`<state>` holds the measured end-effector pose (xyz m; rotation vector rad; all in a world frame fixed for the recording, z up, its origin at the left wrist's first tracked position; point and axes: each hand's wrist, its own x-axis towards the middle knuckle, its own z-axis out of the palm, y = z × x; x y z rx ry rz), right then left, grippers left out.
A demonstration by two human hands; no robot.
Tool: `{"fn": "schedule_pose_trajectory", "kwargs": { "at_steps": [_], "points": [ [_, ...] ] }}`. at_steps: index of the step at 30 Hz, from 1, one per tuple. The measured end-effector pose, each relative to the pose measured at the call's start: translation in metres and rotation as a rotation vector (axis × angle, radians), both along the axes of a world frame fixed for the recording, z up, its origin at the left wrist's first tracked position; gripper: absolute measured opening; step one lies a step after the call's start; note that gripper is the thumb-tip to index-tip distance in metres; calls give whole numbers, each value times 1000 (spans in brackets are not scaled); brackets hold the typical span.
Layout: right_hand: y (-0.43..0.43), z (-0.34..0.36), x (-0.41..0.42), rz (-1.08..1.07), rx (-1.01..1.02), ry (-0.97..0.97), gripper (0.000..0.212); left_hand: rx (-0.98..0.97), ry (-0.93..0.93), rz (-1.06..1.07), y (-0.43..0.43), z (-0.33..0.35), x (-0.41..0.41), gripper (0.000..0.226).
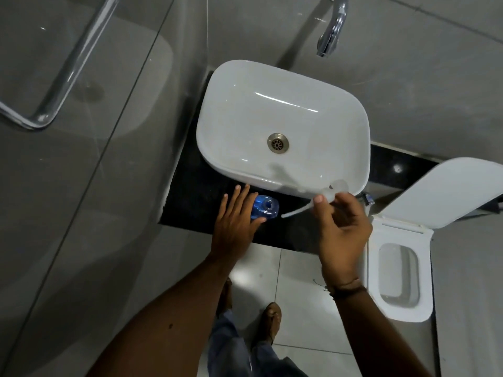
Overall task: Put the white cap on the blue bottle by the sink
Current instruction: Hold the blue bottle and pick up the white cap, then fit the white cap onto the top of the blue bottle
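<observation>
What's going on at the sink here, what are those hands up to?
A person stands at a white sink on a black counter. The left hand steadies an open blue bottle standing on the counter in front of the sink. The right hand holds the white cap, with its dip tube trailing down, raised to the right of the bottle. The cap is not yet on; the bottle's mouth is uncovered.

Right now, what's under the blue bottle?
The blue bottle stands on the black counter in front of the sink. Its neck is open, uncapped. The left hand wraps its left side, hiding the base there.
</observation>
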<state>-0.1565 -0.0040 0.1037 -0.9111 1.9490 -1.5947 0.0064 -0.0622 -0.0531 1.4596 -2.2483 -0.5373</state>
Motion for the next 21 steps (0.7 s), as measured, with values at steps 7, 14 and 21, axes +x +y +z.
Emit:
{"fn": "schedule_pose_trajectory", "kwargs": {
  "at_steps": [7,14,21],
  "points": [
    [-19,-21,23,23,-54,16,22,-24,3,8,-1,2,0,65],
    [-23,-45,25,108,28,22,32,-30,22,8,0,1,0,65],
    [-29,-75,23,381,243,264,31,-75,36,6,0,-4,0,65]
  ]
}}
